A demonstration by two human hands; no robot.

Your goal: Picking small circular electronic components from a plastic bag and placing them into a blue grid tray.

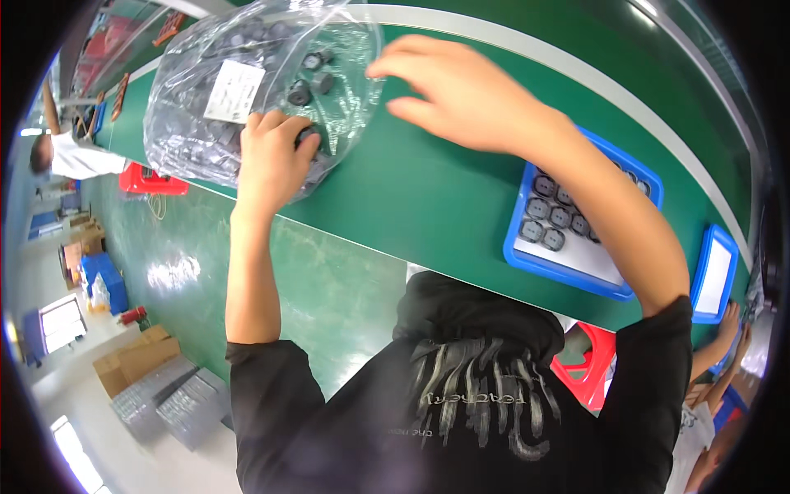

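Observation:
A large clear plastic bag (177, 123) full of small dark parts lies on the green bench, with a white label (234, 90) on it. Several loose black parts (299, 92) show near its mouth. At the bag's near side is my left hand (273, 160), its thumb and fingers closed around a small black part (307, 134), mostly covered by the fingers. My right hand (448, 92) hovers by the bag's right edge, thumb and fingers apart with nothing visible between them. Below my right forearm sits a blue tray (568, 282) holding rows of black squarish parts (559, 217).
A smaller blue tray (695, 309) with a white base stands at the bench's (395, 206) far right, near another person's hands (731, 319). A red stool (592, 366) is beside me. Across the aisle, cardboard boxes (136, 358) stand left; another person (70, 156) is at far left.

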